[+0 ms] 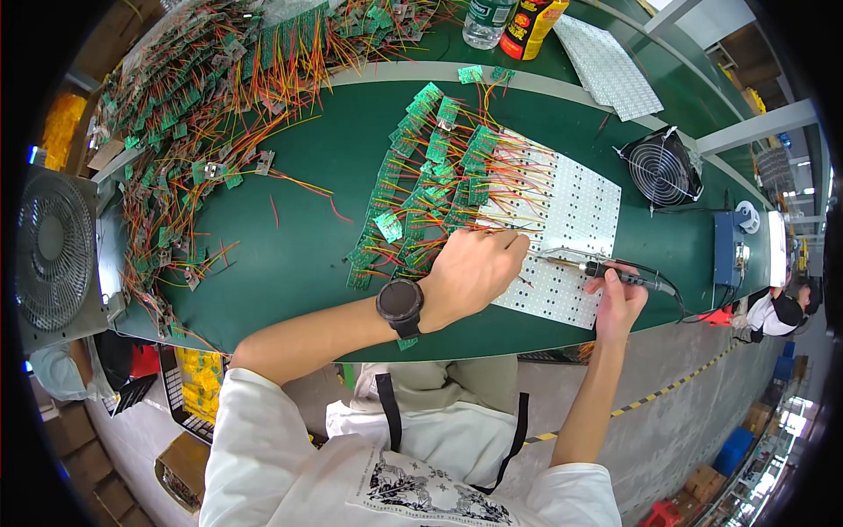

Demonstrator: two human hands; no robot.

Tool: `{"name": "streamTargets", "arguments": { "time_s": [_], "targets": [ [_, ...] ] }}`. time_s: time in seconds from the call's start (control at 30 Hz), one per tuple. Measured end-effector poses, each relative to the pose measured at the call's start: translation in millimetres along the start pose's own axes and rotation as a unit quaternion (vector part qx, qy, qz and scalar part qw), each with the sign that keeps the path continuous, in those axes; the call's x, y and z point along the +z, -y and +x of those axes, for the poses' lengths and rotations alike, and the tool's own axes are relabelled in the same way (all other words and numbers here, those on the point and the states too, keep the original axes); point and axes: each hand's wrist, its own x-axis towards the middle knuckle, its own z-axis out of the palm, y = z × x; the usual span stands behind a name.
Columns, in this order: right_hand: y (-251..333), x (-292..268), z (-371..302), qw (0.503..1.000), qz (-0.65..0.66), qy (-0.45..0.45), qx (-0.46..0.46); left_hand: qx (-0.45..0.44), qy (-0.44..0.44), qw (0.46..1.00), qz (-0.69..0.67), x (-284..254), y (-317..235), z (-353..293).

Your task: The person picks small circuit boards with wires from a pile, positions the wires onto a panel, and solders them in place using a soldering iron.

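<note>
At 9 o'clock a grey fan stands at the edge of the green worktop. From 10 to 12 o'clock lies a heap of small green circuit boards with red and yellow wires. At centre, a row of wired boards fans out onto a white perforated panel.

Left hand: loosely clenched, wrist bearing a black watch, forearm entering from 7 o'clock. The fingertips press down on the wires at the panel's near-left edge; whether they pinch one wire cannot be told.

Right hand: closed around a soldering iron, pen-style, forearm rising from 5 o'clock, tip aimed toward 9 o'clock at the panel surface, just beside the left fingertips.

Hazards, as judged:
- Burn to the left fingertips, caused by the hot tip working so near them.
- Melted insulation or a bridged joint, caused by the tip straying onto adjacent wires.
- Snagged iron cable pulling the tip off target.

At 2 o'clock a second small fan sits; bottles stand at 12 o'clock.
</note>
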Motion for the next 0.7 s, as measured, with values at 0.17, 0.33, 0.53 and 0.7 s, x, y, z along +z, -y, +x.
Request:
{"name": "streamTargets", "arguments": {
  "time_s": [0.17, 0.33, 0.53, 0.7],
  "targets": [
    [2.3, 2.4, -0.3, 1.0, -0.005, 0.001, -0.003, -0.004, 0.011, 1.0, 0.002, -1.3, -0.9, -0.1],
    [0.4, 1.5, 0.4, 1.0, -0.012, 0.009, -0.003, -0.004, 0.001, 1.0, -0.002, -0.9, -0.6, -1.0],
    [0.7, 2.4, 0.6, 1.0, -0.018, 0.008, -0.009, 0.001, 0.004, 1.0, -0.006, -1.6, -0.7, 0.0],
    [1.8, 3.9, 0.8, 1.0, -0.016, 0.008, -0.007, -0.003, -0.003, 1.0, -0.007, -0.5, -0.7, -1.0]
  ]
}}
